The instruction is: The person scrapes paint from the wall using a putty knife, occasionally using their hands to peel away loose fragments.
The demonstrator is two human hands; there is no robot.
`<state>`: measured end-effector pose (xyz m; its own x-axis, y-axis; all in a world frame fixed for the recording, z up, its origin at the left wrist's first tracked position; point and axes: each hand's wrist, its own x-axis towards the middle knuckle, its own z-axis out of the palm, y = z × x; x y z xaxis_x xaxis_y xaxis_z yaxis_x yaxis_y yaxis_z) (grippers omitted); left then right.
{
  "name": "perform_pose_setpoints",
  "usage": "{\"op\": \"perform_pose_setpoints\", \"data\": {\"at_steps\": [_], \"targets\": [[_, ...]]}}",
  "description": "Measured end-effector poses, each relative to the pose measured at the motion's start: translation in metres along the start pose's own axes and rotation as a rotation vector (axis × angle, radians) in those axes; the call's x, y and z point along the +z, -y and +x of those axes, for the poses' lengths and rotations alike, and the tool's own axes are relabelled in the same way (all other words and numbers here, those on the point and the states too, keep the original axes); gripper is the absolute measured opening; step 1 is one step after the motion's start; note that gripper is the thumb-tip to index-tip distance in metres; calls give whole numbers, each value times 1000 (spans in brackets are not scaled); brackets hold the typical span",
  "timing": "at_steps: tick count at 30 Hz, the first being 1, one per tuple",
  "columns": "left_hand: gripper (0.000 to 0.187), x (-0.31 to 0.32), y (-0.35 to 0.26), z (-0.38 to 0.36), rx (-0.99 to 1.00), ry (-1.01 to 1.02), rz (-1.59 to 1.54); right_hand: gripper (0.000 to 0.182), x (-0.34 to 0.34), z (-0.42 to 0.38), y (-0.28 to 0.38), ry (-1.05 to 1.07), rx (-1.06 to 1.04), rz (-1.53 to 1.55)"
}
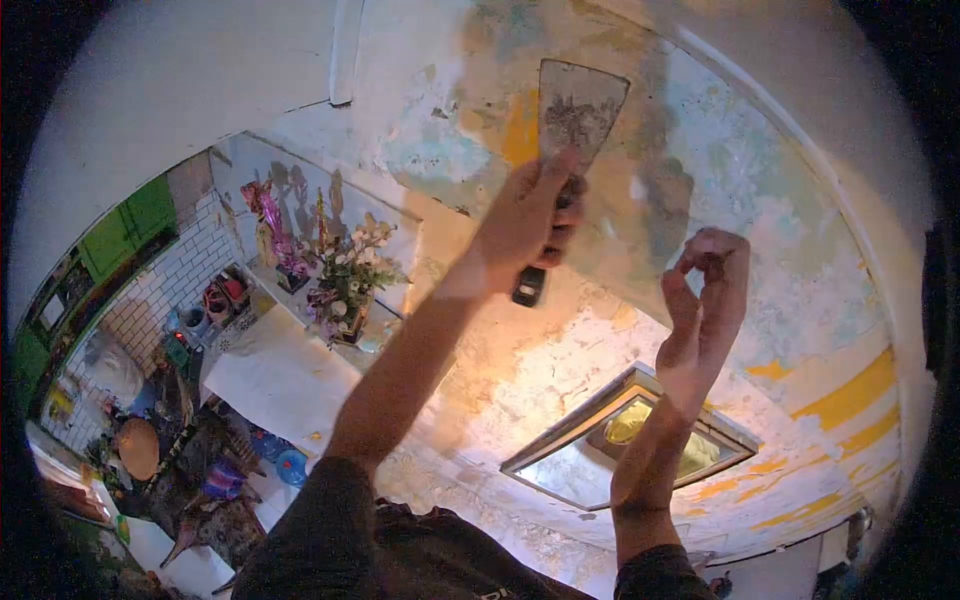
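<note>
A broad metal scraper with a worn, stained blade points upward against the patchy, peeling wall surface. My left hand is wrapped round its handle, and the dark handle end sticks out below the fist. To the right, my right hand is raised with curled fingers and the thumb bent toward them, forming a loose ring with nothing visible inside. Bare orange and pale blue patches of wall surround the blade. Whether the blade touches the wall is hard to tell.
A framed panel with a bright yellow reflection lies behind my right forearm. At left are a flower arrangement, a white-covered surface, green cabinets, white tiles and cluttered household items. A pale moulding curves along the upper right.
</note>
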<state>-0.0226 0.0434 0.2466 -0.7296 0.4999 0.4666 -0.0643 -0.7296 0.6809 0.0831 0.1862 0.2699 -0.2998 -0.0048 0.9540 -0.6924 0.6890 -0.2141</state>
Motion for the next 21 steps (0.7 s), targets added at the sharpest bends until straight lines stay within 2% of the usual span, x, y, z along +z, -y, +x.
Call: {"op": "perform_pose_setpoints", "data": {"at_steps": [2,3,5,6,7,8,9,11,12,13,14,15,16,17,19,20,21], "targets": [[35,-17,-22,-7,-102,-96,404,24,4,-11,-4,54,32,-6],[35,-25,-35,-8,-101,-97,409,23,6,-14,-7,99,56,-18],[27,-43,-61,-6,-163,-159,836,19,15,-14,-8,134,68,-11],[27,-66,-72,3,-164,-159,840,18,19,-14,-10,168,86,-32],[25,-97,-79,15,301,121,1388,18,25,-15,-13,203,107,-54],[35,-114,-85,22,816,440,1879,19,33,-15,-18,195,107,-51],[35,-109,-95,19,813,444,1880,19,40,-14,-21,193,110,-50],[61,-89,-119,12,129,284,1743,18,55,-11,-29,361,326,-41],[54,-91,-124,16,190,295,1763,17,69,-11,-38,392,429,168],[54,-82,-129,19,186,300,1760,18,84,-9,-43,418,529,379],[49,-67,-135,21,-37,157,1655,18,94,-4,-40,416,534,378],[45,-60,-140,23,-252,14,1536,22,105,2,-36,439,632,516],[44,-71,-145,26,9,256,1810,28,116,7,-33,460,730,657],[44,-90,-152,36,7,257,1814,28,129,12,-32,457,729,661],[46,-123,-161,57,1096,782,2395,34,154,23,-33,263,718,970],[46,-104,-161,50,1096,787,2394,34,164,29,-35,260,718,970],[43,-83,-164,44,418,337,2240,31,173,36,-37,202,723,1019]]}}
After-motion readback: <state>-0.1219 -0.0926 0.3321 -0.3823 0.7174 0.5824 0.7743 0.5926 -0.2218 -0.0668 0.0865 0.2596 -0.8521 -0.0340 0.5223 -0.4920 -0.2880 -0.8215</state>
